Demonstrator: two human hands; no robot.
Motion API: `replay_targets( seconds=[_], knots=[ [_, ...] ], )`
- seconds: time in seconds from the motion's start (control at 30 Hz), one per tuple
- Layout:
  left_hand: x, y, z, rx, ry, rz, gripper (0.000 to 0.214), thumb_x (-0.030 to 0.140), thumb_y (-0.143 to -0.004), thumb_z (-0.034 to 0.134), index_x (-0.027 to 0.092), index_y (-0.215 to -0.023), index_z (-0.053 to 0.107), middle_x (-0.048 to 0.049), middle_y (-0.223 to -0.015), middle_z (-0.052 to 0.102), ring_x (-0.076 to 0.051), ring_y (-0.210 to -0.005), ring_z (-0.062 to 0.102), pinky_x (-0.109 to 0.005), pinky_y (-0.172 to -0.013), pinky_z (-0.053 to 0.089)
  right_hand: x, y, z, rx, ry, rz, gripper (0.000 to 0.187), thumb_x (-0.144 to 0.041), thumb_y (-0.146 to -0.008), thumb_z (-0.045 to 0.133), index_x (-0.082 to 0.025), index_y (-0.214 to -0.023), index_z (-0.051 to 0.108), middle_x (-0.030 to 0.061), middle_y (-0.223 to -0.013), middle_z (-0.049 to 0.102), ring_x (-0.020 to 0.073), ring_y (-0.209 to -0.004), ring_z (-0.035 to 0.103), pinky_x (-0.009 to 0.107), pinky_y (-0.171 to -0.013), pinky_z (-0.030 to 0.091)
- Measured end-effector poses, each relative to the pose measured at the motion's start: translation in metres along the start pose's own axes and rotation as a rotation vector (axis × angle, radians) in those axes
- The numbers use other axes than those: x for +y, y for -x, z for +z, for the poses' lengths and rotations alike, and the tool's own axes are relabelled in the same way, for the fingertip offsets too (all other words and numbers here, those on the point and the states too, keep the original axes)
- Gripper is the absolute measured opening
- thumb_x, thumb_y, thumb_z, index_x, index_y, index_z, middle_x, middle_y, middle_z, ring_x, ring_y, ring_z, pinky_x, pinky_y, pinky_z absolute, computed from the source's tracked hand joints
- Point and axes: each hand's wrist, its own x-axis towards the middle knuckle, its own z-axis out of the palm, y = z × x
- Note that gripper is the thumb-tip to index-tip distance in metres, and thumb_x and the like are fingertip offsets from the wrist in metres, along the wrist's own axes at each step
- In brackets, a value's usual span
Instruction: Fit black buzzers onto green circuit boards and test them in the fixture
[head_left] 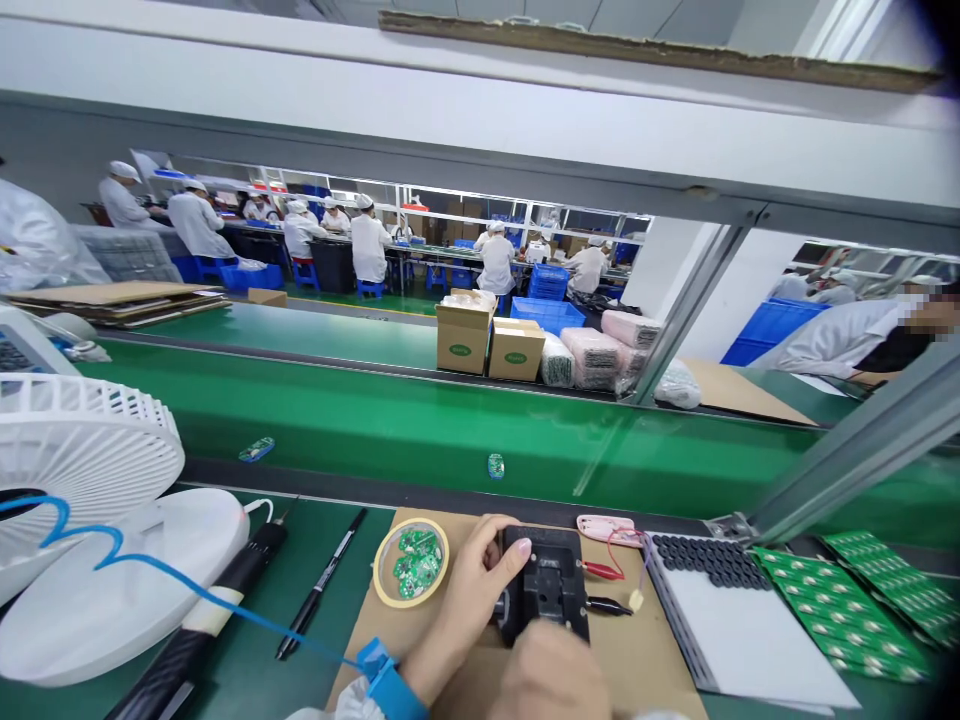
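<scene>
A long factory room of white-coated workers [367,240] stretches beyond a green conveyor belt [420,440]. On my bench, a tan cardboard mat [645,665] holds a squat black rectangular test jig [551,590], its long axis pointing away from me. My left hand [469,600] curls over the jig's left edge, clasping it; my right hand [551,680], nearer me, is blurred, its grip impossible to tell. A yellow tape ring [377,570] around small green circuit boards [415,565] lies just left, near the mat's edge.

Single head-worn view, aimed forward and down across a green conveyor belt [420,440]. Close above the left hand [469,600] and right hand [551,680]; distant workstations [420,250] at upper frame; horizon slightly tilted.
</scene>
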Motion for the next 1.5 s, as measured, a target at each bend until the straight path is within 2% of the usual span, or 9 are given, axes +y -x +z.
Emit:
replay_targets(
  seconds=[0.1, 0.17, 0.37, 0.5, 0.67, 0.77, 0.9, 1.43, 1.5],
  knots=[
    [-0.002, -0.001, 0.0, -0.007, -0.023, 0.02, 0.038, 0.052, -0.084, 0.058, 0.019, -0.1, 0.066, -0.003, -0.089, 0.058, -0.018, -0.072, 0.047, -0.028, -0.066, 0.036, 0.019, -0.049, -0.033, 0.128, 0.098, 0.038, 0.041, -0.013, -0.099, 0.032, -0.026, -0.097, 0.071, 0.0054, -0.098, 0.068, 0.0172, -0.096, 0.059, 0.034, -0.089, 0.048],
    [-0.002, 0.0, -0.001, -0.014, -0.044, 0.023, 0.037, 0.051, -0.086, 0.057, 0.02, -0.103, 0.065, -0.0026, -0.089, 0.057, -0.018, -0.072, 0.046, -0.028, -0.066, 0.035, 0.043, -0.09, -0.052, 0.17, 0.3, 0.093, 0.042, -0.002, -0.088, 0.039, -0.025, -0.097, 0.073, 0.0042, -0.096, 0.07, 0.0199, -0.1, 0.059, 0.035, -0.091, 0.047],
    [0.001, 0.003, -0.002, -0.024, -0.067, 0.02, 0.033, 0.05, -0.088, 0.055, 0.021, -0.1, 0.064, -0.0016, -0.089, 0.054, -0.017, -0.072, 0.045, -0.028, -0.068, 0.036, 0.118, -0.152, -0.063, -0.038, 0.4, 0.163, 0.038, -0.001, -0.066, 0.072, -0.025, -0.094, 0.077, 0.0059, -0.114, 0.07, 0.0254, -0.109, 0.064, 0.038, -0.097, 0.049],
    [0.003, 0.002, -0.002, -0.028, -0.074, 0.042, 0.032, 0.049, -0.089, 0.054, 0.021, -0.101, 0.064, -0.0019, -0.091, 0.056, -0.017, -0.072, 0.046, -0.028, -0.068, 0.037, 0.125, -0.137, -0.064, -0.008, 0.399, 0.174, 0.023, -0.009, -0.069, 0.075, -0.023, -0.087, 0.077, 0.0073, -0.101, 0.07, 0.0261, -0.099, 0.066, 0.041, -0.093, 0.051],
    [0.0, -0.001, -0.002, -0.032, -0.048, 0.048, 0.032, 0.048, -0.089, 0.055, 0.021, -0.103, 0.064, -0.0018, -0.092, 0.057, -0.017, -0.071, 0.046, -0.028, -0.067, 0.037, 0.081, -0.079, -0.074, 0.203, 0.292, 0.135, 0.026, -0.03, -0.094, 0.054, -0.024, -0.118, 0.061, 0.0096, -0.113, 0.059, 0.021, -0.103, 0.062, 0.038, -0.092, 0.052],
    [-0.003, -0.001, -0.001, -0.035, -0.035, 0.047, 0.033, 0.049, -0.088, 0.055, 0.021, -0.104, 0.064, -0.002, -0.093, 0.057, -0.017, -0.071, 0.045, -0.028, -0.068, 0.037, 0.05, -0.03, -0.065, 0.417, 0.076, 0.047, 0.013, -0.033, -0.091, 0.061, -0.025, -0.1, 0.057, 0.0099, -0.123, 0.054, 0.0228, -0.116, 0.058, 0.036, -0.091, 0.053],
    [-0.003, -0.002, 0.0, -0.036, -0.034, 0.052, 0.032, 0.048, -0.088, 0.055, 0.021, -0.102, 0.064, -0.002, -0.092, 0.057, -0.017, -0.072, 0.047, -0.029, -0.069, 0.037, 0.036, 0.014, -0.04, 0.456, 0.148, 0.006, 0.021, -0.029, -0.087, 0.068, -0.024, -0.075, 0.051, 0.0066, -0.122, 0.06, 0.024, -0.119, 0.058, 0.037, -0.098, 0.048],
    [0.002, -0.002, -0.002, -0.059, -0.052, 0.039, 0.028, 0.047, -0.089, 0.054, 0.022, -0.1, 0.062, -0.001, -0.089, 0.055, -0.017, -0.072, 0.047, -0.028, -0.067, 0.037, 0.052, 0.02, -0.03, 0.367, 0.437, -0.158, 0.002, -0.028, -0.095, 0.058, -0.027, -0.096, 0.059, 0.0025, -0.125, 0.066, 0.0213, -0.131, 0.05, 0.042, -0.111, 0.03],
    [0.003, -0.003, -0.002, -0.054, -0.055, 0.036, 0.029, 0.047, -0.088, 0.055, 0.022, -0.099, 0.062, -0.0011, -0.088, 0.055, -0.017, -0.07, 0.046, -0.028, -0.065, 0.037, 0.051, 0.018, -0.031, 0.378, 0.437, -0.154, 0.013, -0.03, -0.093, 0.062, -0.027, -0.104, 0.057, 0.0025, -0.122, 0.068, 0.021, -0.128, 0.053, 0.041, -0.111, 0.03]
  ],
)
